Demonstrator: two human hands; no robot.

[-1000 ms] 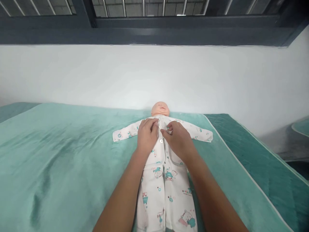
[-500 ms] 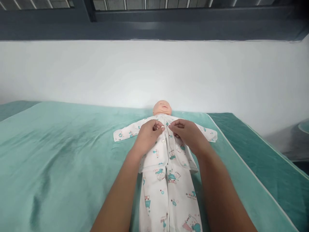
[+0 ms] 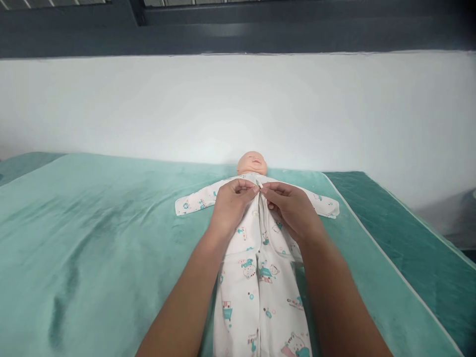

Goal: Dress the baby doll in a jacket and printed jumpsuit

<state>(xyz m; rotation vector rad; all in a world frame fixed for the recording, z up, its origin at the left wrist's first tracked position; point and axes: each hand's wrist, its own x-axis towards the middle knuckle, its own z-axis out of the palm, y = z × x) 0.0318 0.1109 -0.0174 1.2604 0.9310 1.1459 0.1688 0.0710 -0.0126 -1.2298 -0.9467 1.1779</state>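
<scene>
A baby doll (image 3: 252,163) lies on its back, dressed in a white printed baby shirt (image 3: 243,232) and matching trousers (image 3: 241,307). Both sleeves stretch out to the sides. At chest height, my left hand (image 3: 234,203) pinches one front edge of the shirt between thumb and fingers. My right hand (image 3: 290,206) pinches the opposite front edge, its fingertips almost touching those of the left. The two edges are drawn together and lifted a little. A small button (image 3: 255,213) shows on the left front below my fingers. What lies between the fingertips is mostly hidden.
Under the doll spreads a light green blanket (image 3: 111,238) with wrinkles on the left. A darker green strip (image 3: 401,233) runs along the right. A white wall (image 3: 238,104) stands close behind the doll's head, with a dark frame (image 3: 238,37) above it.
My hands have come closer together, bringing the two shirt edges up and against each other at the chest. The view has tilted slightly downward.
</scene>
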